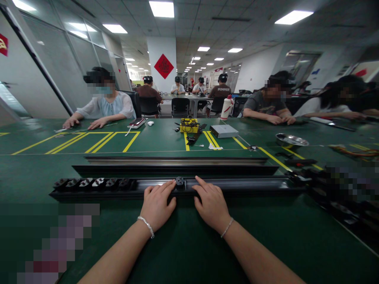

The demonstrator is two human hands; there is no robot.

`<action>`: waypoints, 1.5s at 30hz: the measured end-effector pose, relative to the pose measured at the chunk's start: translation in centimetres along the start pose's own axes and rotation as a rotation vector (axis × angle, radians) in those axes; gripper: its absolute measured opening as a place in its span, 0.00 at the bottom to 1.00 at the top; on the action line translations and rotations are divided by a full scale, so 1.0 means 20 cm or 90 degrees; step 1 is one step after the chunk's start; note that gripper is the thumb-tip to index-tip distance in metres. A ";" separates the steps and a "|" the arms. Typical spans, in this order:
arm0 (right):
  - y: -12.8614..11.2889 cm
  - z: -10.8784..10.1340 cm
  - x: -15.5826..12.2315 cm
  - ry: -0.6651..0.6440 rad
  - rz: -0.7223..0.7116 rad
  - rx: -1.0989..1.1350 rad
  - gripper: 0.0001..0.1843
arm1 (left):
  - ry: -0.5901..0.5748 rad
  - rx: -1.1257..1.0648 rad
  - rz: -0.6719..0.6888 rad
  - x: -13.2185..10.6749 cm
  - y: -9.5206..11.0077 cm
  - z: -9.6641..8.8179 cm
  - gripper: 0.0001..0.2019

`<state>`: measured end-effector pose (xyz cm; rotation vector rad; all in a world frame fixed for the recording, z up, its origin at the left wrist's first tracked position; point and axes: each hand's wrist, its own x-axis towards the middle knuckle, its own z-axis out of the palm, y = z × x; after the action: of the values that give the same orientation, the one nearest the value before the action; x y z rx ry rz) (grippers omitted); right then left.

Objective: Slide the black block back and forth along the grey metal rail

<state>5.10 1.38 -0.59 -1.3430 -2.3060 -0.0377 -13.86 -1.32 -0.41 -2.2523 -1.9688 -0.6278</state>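
Note:
A long black rail [242, 184] lies across the green table in front of me. Several socket modules [89, 183] sit in a row in its left part. One small round black module [179, 181] sits in the rail's channel at the middle. My left hand [156, 205] rests on the rail's near edge, fingers stretched toward that module and touching it from the left. My right hand [211, 203] lies flat on the rail just right of the module, fingers spread. Both wrists wear thin bracelets.
Two more long rails [174, 161] lie behind the first. Further back are a yellow box [189, 125], a grey box [224, 131], a metal bowl [291, 140] and black parts at the right [340, 185]. Other people sit along the table's far sides.

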 end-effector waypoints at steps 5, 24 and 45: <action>0.00 -0.01 0.00 -0.006 0.000 -0.009 0.15 | -0.013 -0.002 -0.007 0.00 0.00 -0.01 0.20; 0.00 0.00 0.00 -0.009 0.001 -0.003 0.16 | -0.043 0.010 -0.006 0.00 0.01 -0.02 0.23; 0.00 0.00 0.00 -0.013 0.004 -0.013 0.16 | -0.053 0.005 -0.017 0.01 0.02 -0.02 0.24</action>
<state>5.01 1.36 -0.59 -1.3662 -2.3243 -0.0457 -13.51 -1.43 0.11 -2.2867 -2.0382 -0.5372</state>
